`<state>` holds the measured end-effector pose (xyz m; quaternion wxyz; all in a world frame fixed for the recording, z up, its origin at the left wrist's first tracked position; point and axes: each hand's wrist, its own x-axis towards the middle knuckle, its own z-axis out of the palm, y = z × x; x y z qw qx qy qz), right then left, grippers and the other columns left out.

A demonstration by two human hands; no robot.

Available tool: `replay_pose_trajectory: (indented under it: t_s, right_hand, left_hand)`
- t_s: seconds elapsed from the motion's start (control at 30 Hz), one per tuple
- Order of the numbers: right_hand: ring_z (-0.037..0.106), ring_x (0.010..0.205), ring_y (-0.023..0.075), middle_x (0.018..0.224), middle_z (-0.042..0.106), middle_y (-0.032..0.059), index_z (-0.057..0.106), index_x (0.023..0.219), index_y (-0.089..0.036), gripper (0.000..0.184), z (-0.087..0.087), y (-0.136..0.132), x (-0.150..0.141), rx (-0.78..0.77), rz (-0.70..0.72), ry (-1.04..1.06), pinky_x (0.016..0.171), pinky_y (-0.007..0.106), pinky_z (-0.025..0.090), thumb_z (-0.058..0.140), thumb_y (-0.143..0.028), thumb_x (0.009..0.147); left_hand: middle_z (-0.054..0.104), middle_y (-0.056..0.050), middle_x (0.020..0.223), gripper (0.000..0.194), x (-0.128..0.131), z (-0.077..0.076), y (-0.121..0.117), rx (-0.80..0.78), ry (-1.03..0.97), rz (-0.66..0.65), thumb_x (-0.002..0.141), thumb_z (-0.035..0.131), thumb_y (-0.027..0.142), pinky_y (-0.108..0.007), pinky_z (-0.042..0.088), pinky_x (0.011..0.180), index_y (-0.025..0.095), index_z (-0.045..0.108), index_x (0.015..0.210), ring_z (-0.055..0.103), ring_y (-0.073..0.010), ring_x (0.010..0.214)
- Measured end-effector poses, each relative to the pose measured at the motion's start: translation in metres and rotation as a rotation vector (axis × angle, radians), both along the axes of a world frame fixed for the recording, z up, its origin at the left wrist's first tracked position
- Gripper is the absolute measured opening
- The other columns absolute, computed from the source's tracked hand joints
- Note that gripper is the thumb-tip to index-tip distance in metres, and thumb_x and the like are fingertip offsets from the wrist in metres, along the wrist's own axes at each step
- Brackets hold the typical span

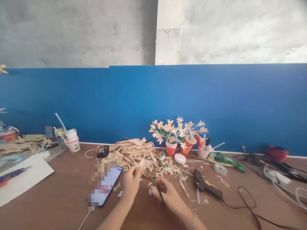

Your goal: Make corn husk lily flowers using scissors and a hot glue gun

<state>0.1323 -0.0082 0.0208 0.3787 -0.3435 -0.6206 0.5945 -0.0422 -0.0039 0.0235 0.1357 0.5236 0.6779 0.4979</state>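
Observation:
My left hand (131, 183) is closed in a pinch, with a pale piece of dried husk (143, 164) upright between thumb and fingers. To its right, my right hand (169, 193) curls around a thin black pen-like tool (160, 192); its exact kind is unclear. Small cut husk scraps (150, 191) lie on the brown table between the hands. Just beyond them spreads a heap of dried husks (134, 150). A phone (109, 185) with a lit screen lies left of my left hand, a cable running from its near end.
Behind the heap stand red cups (171, 149) of pale husk flowers (165, 127). A black glue gun (207, 187) lies on the right, its cord trailing. A tape roll (220, 169) is near it. Leftward are a white cup (72, 144) and a white sheet (26, 179). A blue partition (206, 95) closes the back.

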Motion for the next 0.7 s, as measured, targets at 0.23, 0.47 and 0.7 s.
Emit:
replay_pose_trajectory:
  t_s: [0.23, 0.47, 0.7]
  right_hand:
    - [0.043, 0.052, 0.0068, 0.063, 0.045, -0.0045, 0.049, 0.087, -0.016, 0.043, -0.011, -0.003, -0.014, -0.056, 0.066, 0.045, 0.045, 0.018, 0.036, 0.065, -0.051, 0.067]
    - [0.042, 0.051, 0.0069, 0.063, 0.047, -0.0034, 0.051, 0.086, -0.016, 0.047, -0.006, 0.000, -0.014, -0.059, 0.030, 0.040, 0.045, 0.019, 0.036, 0.066, -0.054, 0.064]
    - [0.043, 0.049, 0.0070, 0.060, 0.048, -0.0034, 0.052, 0.087, -0.015, 0.047, -0.005, 0.001, -0.013, -0.068, 0.043, 0.089, 0.045, 0.019, 0.036, 0.067, -0.053, 0.064]
  left_hand:
    - [0.037, 0.005, 0.050, 0.035, 0.011, -0.006, 0.000, 0.071, 0.015, -0.085, 0.080, 0.045, 0.039, -0.022, 0.027, 0.052, 0.020, 0.037, 0.052, 0.039, -0.0123, 0.052]
    - [0.034, 0.006, 0.050, 0.033, 0.010, -0.006, 0.000, 0.048, -0.126, -0.141, 0.079, 0.046, 0.038, -0.022, 0.027, 0.051, 0.020, 0.036, 0.052, 0.036, -0.0115, 0.052]
    - [0.033, 0.006, 0.048, 0.034, 0.010, -0.002, 0.000, 0.091, -0.164, -0.152, 0.075, 0.051, 0.036, -0.021, 0.027, 0.050, 0.020, 0.036, 0.049, 0.035, -0.0109, 0.050]
